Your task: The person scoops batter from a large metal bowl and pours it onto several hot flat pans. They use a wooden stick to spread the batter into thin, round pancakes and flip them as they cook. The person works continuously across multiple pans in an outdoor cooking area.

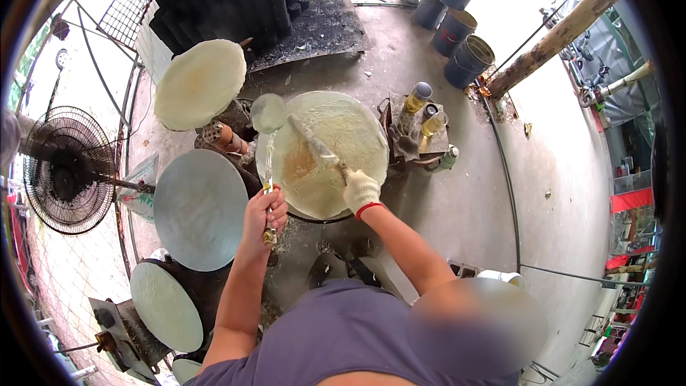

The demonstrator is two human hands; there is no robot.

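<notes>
My bare left hand (267, 213) is closed around the handle of a metal ladle (269, 113), whose round bowl is over the far left edge of a big round griddle. On that griddle lies a wide, pale flatbread (348, 123) with a browned patch left of its middle. My right hand (361, 191), in a white knitted work glove with a red band at the wrist, grips a batter-coated spatula or brush (313, 142). This tool slants up and left across the bread. A second round sheet of pale bread (201, 84) rests on another griddle at the upper left.
Left of me are a grey round griddle (201, 209), a pale round one (166, 306) and a standing fan (68, 170). Bottles (418, 97) stand on a small stand at right. Metal buckets (454, 31), a wooden post (552, 37) and stacked black cylinders (220, 5) are farther off.
</notes>
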